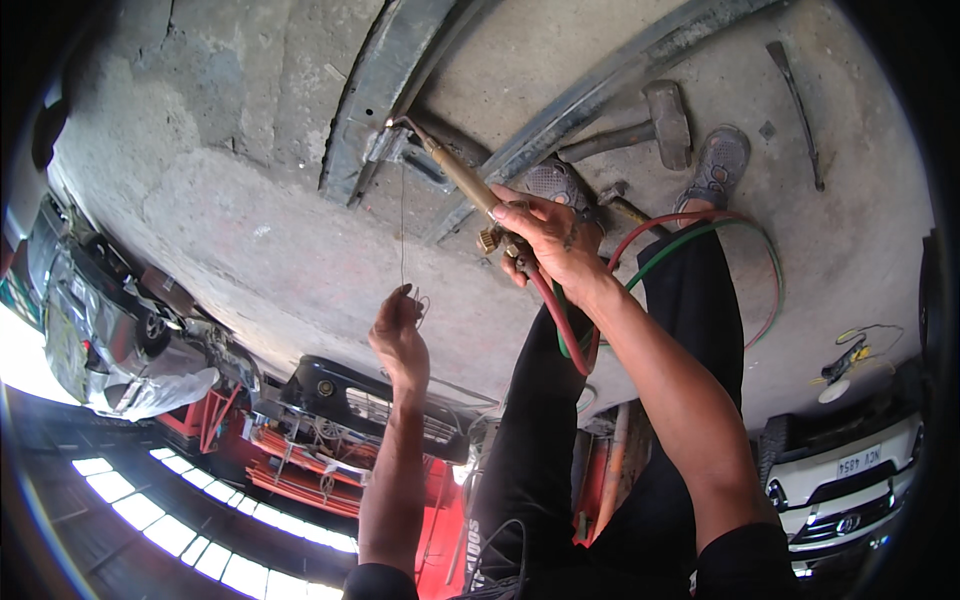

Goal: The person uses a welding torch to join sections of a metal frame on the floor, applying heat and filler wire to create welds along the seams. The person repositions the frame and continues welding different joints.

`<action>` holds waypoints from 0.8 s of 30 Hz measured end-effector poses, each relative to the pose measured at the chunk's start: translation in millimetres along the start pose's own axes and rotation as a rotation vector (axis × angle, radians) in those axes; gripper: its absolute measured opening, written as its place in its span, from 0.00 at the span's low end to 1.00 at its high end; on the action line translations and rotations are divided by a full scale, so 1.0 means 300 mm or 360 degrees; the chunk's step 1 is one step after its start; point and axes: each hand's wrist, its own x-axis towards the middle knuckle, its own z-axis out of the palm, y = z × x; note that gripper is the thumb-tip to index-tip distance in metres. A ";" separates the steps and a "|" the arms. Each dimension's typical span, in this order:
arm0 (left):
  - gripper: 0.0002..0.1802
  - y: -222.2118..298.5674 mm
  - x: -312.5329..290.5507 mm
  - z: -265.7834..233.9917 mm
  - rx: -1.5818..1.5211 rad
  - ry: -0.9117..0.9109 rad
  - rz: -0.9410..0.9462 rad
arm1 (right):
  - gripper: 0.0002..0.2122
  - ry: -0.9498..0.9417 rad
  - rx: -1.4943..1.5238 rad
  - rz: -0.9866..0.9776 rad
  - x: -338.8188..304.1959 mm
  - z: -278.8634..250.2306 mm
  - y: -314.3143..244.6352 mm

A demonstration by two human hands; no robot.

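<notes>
My right hand point(550, 240) is wrapped round the brass handle of a gas welding torch point(462, 175), near its valve knobs. The torch's thin bent tip reaches a grey metal frame point(385, 75) on the floor, and a small bright glow shows there. A red hose point(552, 310) and a green hose point(690, 238) run back from the torch and loop past my right leg. My left hand point(400, 340), lower and to the left, pinches a thin filler wire point(402, 225). The wire rises straight to the glowing spot, and its other end curls beside the fingers.
By my feet lie a sledgehammer point(672, 130), a smaller hammer point(628, 208) and a long flat-ended bar point(797, 120). An angle grinder point(848, 360) rests at the right, near a white vehicle point(850, 480). A black bumper point(370, 400) and a damaged grey car point(85, 340) stand left.
</notes>
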 end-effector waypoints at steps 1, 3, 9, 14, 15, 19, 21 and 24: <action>0.14 -0.003 0.022 -0.012 0.0071 -0.0005 0.0047 | 0.26 -0.0001 -0.0004 -0.0004 -0.004 0.004 -0.003; 0.14 0.021 0.056 -0.021 0.0120 0.0037 0.0087 | 0.27 -0.0009 -0.0012 -0.0007 -0.006 0.004 -0.004; 0.14 0.052 0.156 -0.036 0.0285 0.0031 0.0221 | 0.27 0.0025 -0.0024 0.0006 -0.005 -0.001 -0.001; 0.14 0.075 0.204 -0.047 0.0311 0.0019 0.0264 | 0.26 0.0033 0.0000 -0.0003 -0.007 0.001 -0.004; 0.14 0.080 0.213 -0.049 0.0309 0.0010 0.0261 | 0.26 0.0031 -0.0005 -0.0014 -0.007 0.001 -0.005; 0.14 0.104 0.239 -0.048 0.0388 -0.0020 0.0280 | 0.26 0.0071 -0.0025 -0.0027 -0.012 0.011 -0.007; 0.14 0.104 0.249 -0.049 0.0400 -0.0032 0.0245 | 0.26 0.0089 -0.0020 -0.0023 -0.012 0.011 -0.004; 0.15 0.088 0.270 -0.051 0.0410 -0.0037 0.0256 | 0.27 0.0073 0.0000 -0.0024 -0.008 0.006 0.003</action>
